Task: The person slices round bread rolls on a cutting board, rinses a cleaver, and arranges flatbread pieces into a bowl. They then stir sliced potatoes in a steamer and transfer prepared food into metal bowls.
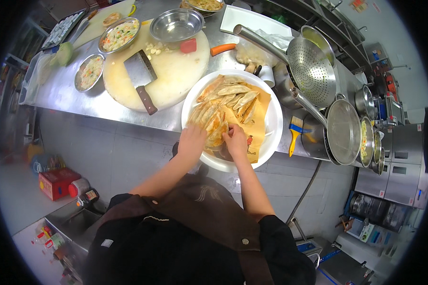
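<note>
In front of me is a white round plastic basin lined with printed brown paper. Browned half-moon dumplings lie on the paper, packed in overlapping rows. My left hand rests at the left side of the near row, its fingertips against the dumplings and partly blurred. With thumb and fingers, my right hand pinches the right edge of a golden-brown dumpling at the front of that row. Both hands are over the basin's near half, and the left fingers' hold is partly hidden.
A cleaver lies on the round cutting board, its handle over the near edge. Bowls of chopped filling stand left. Right of the basin are a pastry brush, a perforated ladle and a fine strainer.
</note>
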The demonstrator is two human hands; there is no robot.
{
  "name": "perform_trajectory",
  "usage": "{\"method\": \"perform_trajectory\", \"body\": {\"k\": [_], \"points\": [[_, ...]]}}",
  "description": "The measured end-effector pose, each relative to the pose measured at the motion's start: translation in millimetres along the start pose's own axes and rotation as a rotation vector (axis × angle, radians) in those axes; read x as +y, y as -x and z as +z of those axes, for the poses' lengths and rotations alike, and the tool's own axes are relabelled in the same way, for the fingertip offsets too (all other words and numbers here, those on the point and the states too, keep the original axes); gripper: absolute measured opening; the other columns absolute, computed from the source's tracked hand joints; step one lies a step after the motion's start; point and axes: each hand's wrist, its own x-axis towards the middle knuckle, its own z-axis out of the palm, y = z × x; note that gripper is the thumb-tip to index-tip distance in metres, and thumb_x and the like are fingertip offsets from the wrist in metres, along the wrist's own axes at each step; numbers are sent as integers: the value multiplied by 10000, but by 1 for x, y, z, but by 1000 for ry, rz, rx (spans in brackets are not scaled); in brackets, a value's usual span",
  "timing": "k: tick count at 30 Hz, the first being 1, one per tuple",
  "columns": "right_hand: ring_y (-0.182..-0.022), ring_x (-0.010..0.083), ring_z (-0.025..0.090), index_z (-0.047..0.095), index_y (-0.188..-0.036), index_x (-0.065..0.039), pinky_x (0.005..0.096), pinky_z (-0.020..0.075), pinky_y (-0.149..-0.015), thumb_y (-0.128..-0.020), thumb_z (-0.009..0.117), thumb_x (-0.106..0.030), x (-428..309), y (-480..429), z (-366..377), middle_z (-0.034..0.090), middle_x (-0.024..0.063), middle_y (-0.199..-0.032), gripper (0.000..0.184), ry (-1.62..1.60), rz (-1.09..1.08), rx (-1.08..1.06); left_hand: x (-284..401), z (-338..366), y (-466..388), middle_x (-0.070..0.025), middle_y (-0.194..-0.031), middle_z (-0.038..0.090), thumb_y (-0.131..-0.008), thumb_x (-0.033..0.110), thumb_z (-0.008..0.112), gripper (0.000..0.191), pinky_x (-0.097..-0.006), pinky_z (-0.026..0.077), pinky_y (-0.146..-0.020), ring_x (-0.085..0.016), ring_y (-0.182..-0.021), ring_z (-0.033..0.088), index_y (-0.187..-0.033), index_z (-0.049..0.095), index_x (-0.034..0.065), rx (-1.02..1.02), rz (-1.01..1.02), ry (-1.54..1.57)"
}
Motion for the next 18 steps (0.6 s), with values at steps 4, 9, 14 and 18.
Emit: {"method": "perform_trajectory", "body": {"k": [4, 9, 14, 18], "points": [[-875, 303, 622, 596, -1058, -27, 378, 497, -757, -757, 721, -148, -11, -5, -10, 627, 146, -941, 348, 60, -23, -36, -8, 15, -10, -76, -905, 562, -764, 148, 584, 168, -389, 452, -761, -260, -927, 530, -924, 605, 101, -30, -1, -67], [-867, 286, 634, 555, -1154, -6, 373, 516, -762, -827, 680, -136, -35, 10, -32, 593, 176, -1070, 374, -120, -57, -17, -23, -11, -17, -71, -854, 592, -767, 184, 603, 180, -388, 479, -677, -254, -846, 585, -934, 638, 125, -265, 9, 27], [-873, 169, 585, 563, -1172, -30, 277, 490, -756, -867, 647, -128, -120, 16, -33, 581, 95, -1074, 331, -293, -98, -38, -87, -73, 25, -67, -865, 553, -721, 160, 600, 171, -389, 425, -750, -264, -912, 523, -885, 627, 117, 181, 9, 214], [-869, 129, 562, 582, -1135, -34, 249, 463, -776, -884, 618, -115, -228, 2, 9, 588, 49, -1004, 267, -358, -144, -173, -201, -133, 74, -115, -1001, 615, -733, 156, 652, 275, -442, 431, -847, -342, -968, 540, -998, 655, 84, 293, -326, 418]]}}
